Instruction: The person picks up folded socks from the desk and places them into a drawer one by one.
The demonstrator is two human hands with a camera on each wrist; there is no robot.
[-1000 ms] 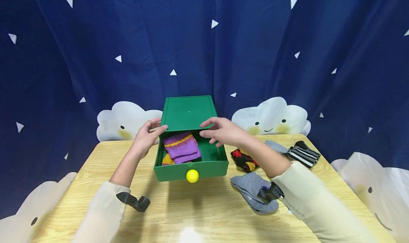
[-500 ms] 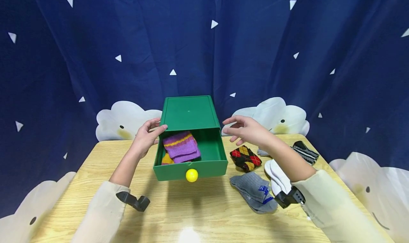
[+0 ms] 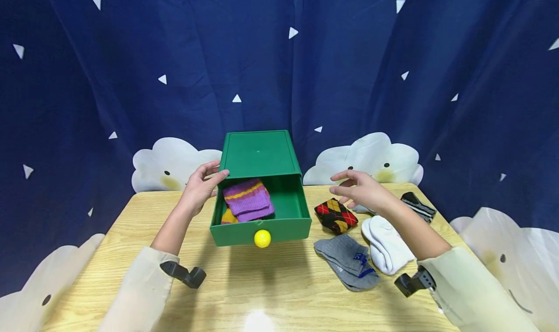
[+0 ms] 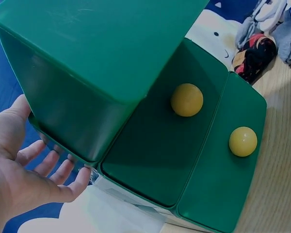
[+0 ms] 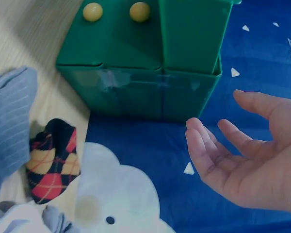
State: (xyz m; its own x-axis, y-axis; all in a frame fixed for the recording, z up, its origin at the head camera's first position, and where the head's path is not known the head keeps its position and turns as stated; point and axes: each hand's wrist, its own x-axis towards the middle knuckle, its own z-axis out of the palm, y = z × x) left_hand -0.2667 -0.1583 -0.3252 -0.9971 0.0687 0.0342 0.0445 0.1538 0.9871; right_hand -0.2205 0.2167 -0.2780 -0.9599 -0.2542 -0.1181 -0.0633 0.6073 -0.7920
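A green drawer unit [image 3: 259, 152] stands on the table with its top drawer [image 3: 286, 231] pulled out. Inside that drawer, toward the left, lie folded purple socks [image 3: 249, 203] with yellow stripes. My left hand [image 3: 200, 189] rests against the unit's left side, thumb at the top front corner; the left wrist view shows its fingers [image 4: 53, 172] loosely extended along the green edge. My right hand [image 3: 364, 191] hovers to the right of the unit, fingers loosely bent and holding nothing. Nearest to it is a folded argyle pair of socks [image 3: 335, 216] in black, red and yellow.
Right of the unit lie grey socks [image 3: 347, 261], white socks [image 3: 386, 244] and black-and-white striped socks [image 3: 418, 207]. A pale grey pair is partly hidden behind my right hand. Two lower drawers with yellow knobs [image 4: 186, 100] are closed. A blue curtain [image 3: 262, 55] hangs behind.
My right hand has moved away from the open drawer to the right, to above the argyle socks, and the white socks have come into view. My left hand has stayed in place.
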